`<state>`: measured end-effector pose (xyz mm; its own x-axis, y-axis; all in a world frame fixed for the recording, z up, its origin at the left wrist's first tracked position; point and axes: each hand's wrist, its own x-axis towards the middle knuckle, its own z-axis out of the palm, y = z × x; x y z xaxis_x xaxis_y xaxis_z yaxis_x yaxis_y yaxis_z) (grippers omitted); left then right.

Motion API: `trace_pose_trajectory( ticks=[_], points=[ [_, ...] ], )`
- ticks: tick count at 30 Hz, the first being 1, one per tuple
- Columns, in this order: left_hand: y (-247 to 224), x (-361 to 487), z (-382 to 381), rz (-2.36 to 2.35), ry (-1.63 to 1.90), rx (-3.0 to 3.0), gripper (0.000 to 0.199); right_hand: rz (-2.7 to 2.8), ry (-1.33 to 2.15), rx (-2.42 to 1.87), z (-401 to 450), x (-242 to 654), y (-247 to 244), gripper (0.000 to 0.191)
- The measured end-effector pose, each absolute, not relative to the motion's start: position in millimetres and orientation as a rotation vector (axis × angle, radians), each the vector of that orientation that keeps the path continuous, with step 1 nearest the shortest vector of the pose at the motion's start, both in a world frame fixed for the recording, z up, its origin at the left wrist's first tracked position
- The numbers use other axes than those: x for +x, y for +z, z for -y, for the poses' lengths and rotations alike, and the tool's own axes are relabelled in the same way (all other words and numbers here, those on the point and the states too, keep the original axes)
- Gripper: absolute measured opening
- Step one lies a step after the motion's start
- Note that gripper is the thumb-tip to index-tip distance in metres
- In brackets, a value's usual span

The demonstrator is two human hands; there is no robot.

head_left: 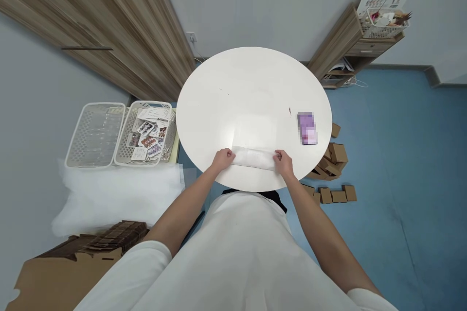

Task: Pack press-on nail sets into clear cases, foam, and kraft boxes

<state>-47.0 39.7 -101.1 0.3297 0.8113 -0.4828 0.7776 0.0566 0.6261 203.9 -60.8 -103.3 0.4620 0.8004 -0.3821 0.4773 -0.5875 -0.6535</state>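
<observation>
A white strip of folded packing foam lies near the front edge of the round white table. What is inside its layers, if anything, is hidden. My left hand pinches the strip's left end between thumb and fingers. At the opposite end, my right hand grips it with curled fingers. Both hands rest low over the tabletop. To the right of them lies a purple item, blurred out by pixels.
Left of the table stand a white basket of carded small items and another basket with transparent plastic pieces. White foam sheets and flattened cardboard lie nearer me. Small brown boxes sit on the floor at right.
</observation>
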Motion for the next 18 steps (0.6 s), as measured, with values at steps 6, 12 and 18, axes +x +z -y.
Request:
trace_pose_trajectory(
  ticks=[6,12,18],
  points=[
    [-86,-41,-32,-1.416,0.27,2.14,0.048,1.358,0.448,-2.257,70,194,-95,0.045],
    [-82,-13,-32,-0.783,-0.047,2.554,0.066,2.166,0.644,-1.945,55,175,-92,0.058],
    [-82,-9,-29,-0.795,-0.117,2.516,0.056,2.192,0.821,-1.943,54,173,-91,0.058]
  ],
)
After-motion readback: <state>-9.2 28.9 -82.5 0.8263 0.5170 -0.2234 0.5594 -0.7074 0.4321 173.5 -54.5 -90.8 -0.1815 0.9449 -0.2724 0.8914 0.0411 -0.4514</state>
